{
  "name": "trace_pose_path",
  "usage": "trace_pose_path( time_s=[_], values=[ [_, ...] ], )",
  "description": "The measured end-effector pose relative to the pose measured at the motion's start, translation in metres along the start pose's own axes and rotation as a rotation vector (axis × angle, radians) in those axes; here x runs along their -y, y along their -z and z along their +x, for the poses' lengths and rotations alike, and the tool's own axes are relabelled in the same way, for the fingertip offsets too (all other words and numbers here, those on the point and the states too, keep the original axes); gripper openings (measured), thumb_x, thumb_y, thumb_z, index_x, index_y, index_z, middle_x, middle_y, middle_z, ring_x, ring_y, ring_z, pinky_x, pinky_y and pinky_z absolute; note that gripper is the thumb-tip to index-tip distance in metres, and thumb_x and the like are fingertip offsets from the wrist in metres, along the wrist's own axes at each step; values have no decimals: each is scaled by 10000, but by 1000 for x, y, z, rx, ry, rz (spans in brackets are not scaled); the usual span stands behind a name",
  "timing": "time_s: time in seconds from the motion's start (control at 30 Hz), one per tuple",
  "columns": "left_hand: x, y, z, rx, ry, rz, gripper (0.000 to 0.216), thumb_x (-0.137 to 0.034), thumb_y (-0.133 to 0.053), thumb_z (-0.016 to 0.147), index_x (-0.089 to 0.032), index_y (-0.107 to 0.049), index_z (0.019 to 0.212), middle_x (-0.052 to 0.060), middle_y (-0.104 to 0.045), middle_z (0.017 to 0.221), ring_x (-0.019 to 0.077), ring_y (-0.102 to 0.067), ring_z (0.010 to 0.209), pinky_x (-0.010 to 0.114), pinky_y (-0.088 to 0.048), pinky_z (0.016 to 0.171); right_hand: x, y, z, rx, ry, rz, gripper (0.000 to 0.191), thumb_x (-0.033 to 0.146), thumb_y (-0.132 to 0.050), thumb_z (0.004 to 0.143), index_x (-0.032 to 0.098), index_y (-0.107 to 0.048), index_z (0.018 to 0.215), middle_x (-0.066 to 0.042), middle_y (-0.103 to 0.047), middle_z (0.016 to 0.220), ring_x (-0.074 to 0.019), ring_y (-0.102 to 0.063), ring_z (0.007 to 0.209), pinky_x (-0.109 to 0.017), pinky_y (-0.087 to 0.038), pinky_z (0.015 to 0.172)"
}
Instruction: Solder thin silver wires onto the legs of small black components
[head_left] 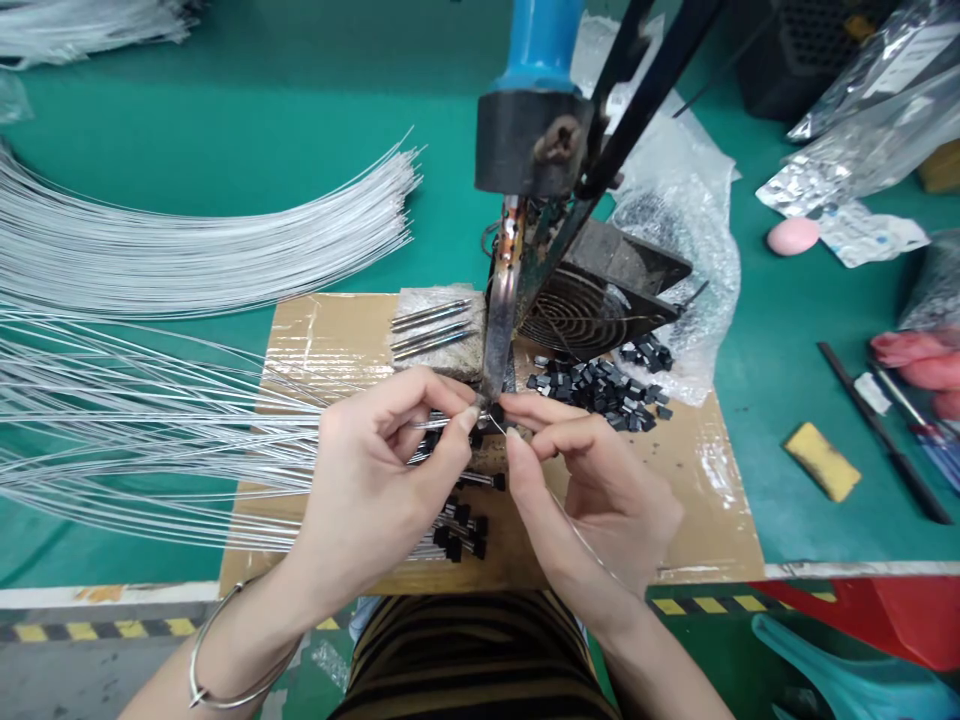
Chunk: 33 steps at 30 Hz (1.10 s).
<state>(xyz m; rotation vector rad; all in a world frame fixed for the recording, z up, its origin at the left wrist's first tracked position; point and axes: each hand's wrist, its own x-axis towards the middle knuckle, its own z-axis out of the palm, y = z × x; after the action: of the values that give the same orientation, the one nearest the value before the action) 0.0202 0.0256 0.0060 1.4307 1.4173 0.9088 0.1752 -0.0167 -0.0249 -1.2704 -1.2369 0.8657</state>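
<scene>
A soldering iron (504, 300) with a blue handle points straight down from its stand, its tip between my fingertips. My left hand (367, 490) is closed in a pinch on a thin grey cable (450, 424) whose end lies under the tip. My right hand (600, 480) pinches a thin solder wire (583, 540), which trails down across the palm. A small black connector (496, 412) sits at the joint between the hands; the fingers partly hide it. Below my left hand lie several finished-looking cable ends with black connectors (461, 530).
Loose black connectors (607, 390) are heaped on the cardboard (705, 500), near a black fan (585, 310). Metal rods (431, 330) rest on a block. Grey cables (187, 250) fill the left. A yellow sponge (822, 461) and bubble wrap (675, 210) lie to the right.
</scene>
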Motion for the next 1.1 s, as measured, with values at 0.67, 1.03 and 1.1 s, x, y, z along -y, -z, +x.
trace_pose_path(
  time_s=[0.67,1.03,1.1],
  values=[
    [3,0,1,-11,-76,16,106,-130,-723,880,-202,-714,803,-3,-776,885,109,-691,709,181,-463,548,-5,-4,0,-40,139,-57,212,24,-713,913,232,-682,940,-71,-813,1158,-229,-793,1087,-399,-651,965],
    [2,-1,1,-8,-60,21,96,-131,-706,878,-193,-713,805,7,-773,872,117,-694,700,192,-469,548,-7,-5,1,-56,180,-70,253,-13,-718,884,226,-689,960,-62,-814,1135,-213,-797,1057,-382,-647,961],
    [2,-1,1,-8,-61,16,101,-131,-707,879,-189,-709,796,9,-772,870,119,-699,702,195,-477,556,-7,-5,0,-62,194,-89,257,-11,-725,879,228,-691,969,-60,-815,1133,-212,-800,1042,-380,-652,953]
  ],
)
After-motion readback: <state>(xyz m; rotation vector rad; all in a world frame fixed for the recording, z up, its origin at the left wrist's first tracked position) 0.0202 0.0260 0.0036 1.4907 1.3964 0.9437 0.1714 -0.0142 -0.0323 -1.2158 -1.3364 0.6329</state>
